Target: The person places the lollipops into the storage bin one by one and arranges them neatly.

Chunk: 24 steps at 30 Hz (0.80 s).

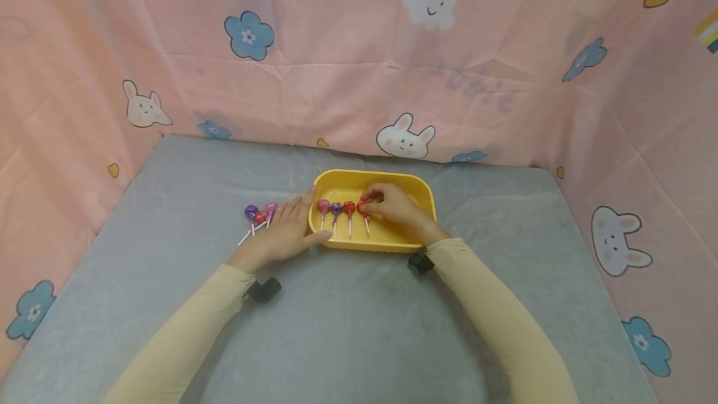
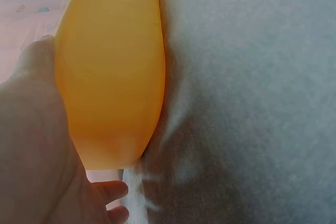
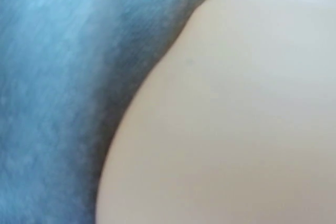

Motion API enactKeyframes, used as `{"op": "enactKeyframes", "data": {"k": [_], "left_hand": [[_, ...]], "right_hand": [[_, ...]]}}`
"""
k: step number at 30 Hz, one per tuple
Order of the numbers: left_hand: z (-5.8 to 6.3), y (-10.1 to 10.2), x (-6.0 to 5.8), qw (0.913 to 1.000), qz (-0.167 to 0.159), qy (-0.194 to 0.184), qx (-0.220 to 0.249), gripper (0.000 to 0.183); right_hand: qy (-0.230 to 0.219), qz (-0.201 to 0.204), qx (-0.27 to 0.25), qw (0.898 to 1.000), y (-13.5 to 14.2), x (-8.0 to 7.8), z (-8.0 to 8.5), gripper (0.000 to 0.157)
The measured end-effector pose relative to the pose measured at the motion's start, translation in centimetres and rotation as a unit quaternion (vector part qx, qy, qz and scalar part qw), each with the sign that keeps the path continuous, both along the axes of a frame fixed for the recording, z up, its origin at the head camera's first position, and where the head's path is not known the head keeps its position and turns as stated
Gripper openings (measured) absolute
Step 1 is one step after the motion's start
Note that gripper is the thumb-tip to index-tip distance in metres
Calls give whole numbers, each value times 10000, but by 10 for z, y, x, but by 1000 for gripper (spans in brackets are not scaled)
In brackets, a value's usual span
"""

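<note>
In the head view a yellow tray [image 1: 377,245] lies on the grey cloth, with several wrapped lollipops side by side in it. My right hand [image 1: 397,206] reaches over the tray and pinches a red lollipop [image 1: 367,224] by its wrapped head, the stick pointing toward me. To its left lie a darker red lollipop [image 1: 349,208], a purple one [image 1: 336,209] and a pink one [image 1: 323,206]. With straight fingers, my left hand [image 1: 283,235] touches the tray's left end; its thumb is at the front rim. The left wrist view shows that hand against the tray's yellow wall [image 2: 113,72].
Left of my left hand, a purple lollipop [image 1: 250,211], a red one [image 1: 260,217] and a pink one [image 1: 272,207] lie close together on the cloth. A pink printed curtain [image 1: 336,92] stands behind and on both sides. The right wrist view shows mostly blurred skin.
</note>
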<state>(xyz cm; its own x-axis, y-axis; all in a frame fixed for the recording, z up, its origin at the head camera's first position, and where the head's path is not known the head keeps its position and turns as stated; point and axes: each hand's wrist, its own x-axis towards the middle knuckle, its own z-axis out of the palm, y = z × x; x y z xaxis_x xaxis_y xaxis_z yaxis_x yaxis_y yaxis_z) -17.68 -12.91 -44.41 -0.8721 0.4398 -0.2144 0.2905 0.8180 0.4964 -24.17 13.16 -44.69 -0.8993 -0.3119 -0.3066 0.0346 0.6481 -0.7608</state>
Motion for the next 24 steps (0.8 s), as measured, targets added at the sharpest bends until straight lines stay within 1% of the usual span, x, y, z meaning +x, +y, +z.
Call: {"op": "enactKeyframes", "data": {"k": [4, 9, 17, 21, 24], "left_hand": [[0, 0, 0, 10000, -4, -2, 30, 104], [-1, -1, 0, 10000, -6, 15, 39, 104], [-3, -2, 0, 10000, 13, 41, 51, 103], [-3, -1, -1, 10000, 11, 62, 31, 104], [-4, -1, -1, 10000, 11, 71, 26, 104]], "right_hand": [[41, 10, -30, 10000, 0, 0, 0, 26], [177, 141, -16, 9997, 2, 0, 0, 25], [373, 257, 99, 9989, 8, 1, 6, 27], [538, 262, 195, 9980, 12, 2, 9, 26], [632, 226, 361, 9971, 15, 3, 13, 27]]}}
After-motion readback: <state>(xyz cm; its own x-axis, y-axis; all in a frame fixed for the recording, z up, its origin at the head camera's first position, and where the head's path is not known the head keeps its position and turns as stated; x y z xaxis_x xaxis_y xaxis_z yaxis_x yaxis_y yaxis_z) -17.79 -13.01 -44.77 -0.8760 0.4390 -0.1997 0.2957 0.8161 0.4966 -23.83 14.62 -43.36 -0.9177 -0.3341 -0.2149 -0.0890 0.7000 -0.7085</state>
